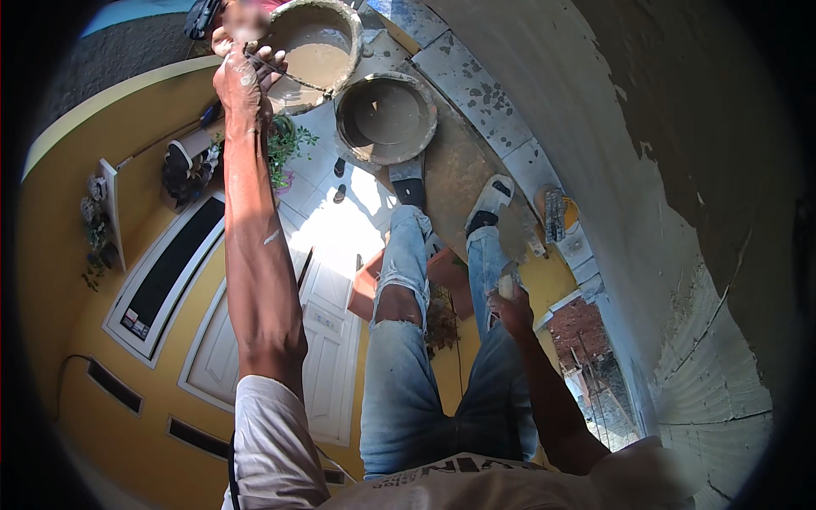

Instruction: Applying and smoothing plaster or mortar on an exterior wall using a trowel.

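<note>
My left arm reaches up to the top left, and my left hand (244, 87) is closed on the thin dark handle (293, 78) of a large mortar-crusted bucket (354, 32). Beside it another person's hand (271, 63) shows spread fingers; whether it touches the handle I cannot tell. Greyish wet mix lies in the large bucket. A smaller bucket (343, 140), also with grey mix inside, stands against it, close to my shoe. Down by my right thigh, my right hand (512, 313) grips a trowel (507, 286) by its pale handle; its blade is hard to make out.
A partly plastered wall (671, 170) rises close on my right. Tiles with mortar spots (480, 85) run along its foot. Potted plants (285, 149), sandals (340, 191) and a planter box (365, 285) lie around. White doors (327, 340) are set in the yellow wall (68, 331).
</note>
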A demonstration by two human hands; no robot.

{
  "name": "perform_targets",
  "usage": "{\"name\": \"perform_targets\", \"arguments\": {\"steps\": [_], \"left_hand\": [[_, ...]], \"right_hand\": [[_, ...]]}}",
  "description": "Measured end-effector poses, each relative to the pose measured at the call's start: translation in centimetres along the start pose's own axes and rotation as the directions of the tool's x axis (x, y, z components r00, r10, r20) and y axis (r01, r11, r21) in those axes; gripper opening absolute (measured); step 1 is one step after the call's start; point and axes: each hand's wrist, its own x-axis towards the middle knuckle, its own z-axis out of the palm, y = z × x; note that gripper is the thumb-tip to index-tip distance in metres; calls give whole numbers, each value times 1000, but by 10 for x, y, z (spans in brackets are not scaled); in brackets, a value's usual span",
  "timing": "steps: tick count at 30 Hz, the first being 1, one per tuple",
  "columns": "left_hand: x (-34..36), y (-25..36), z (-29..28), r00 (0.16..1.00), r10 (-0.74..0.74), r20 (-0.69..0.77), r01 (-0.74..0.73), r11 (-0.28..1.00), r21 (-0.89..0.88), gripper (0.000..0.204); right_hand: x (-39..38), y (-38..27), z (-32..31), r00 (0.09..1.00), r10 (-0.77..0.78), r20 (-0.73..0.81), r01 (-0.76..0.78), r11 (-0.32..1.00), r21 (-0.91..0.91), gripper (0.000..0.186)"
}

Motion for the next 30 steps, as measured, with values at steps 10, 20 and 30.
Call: {"name": "perform_targets", "arguments": {"steps": [10, 20, 30], "left_hand": [[76, -64, -27, 997, 27, -69, -32, 997, -68, 39], [116, -88, -55, 990, -141, 1, 140, 979, 150, 48], [-51, -72, -2, 853, -385, 353, 360, 923, 136, 56]], "right_hand": [[2, -4, 10, 998, 49, -36, -49, 999, 1, 22], [1, -35, 40, 1000, 27, 6, -27, 999, -21, 17], [0, -65, 15, 1000, 5, -8, -6, 985, -172, 24]]}}
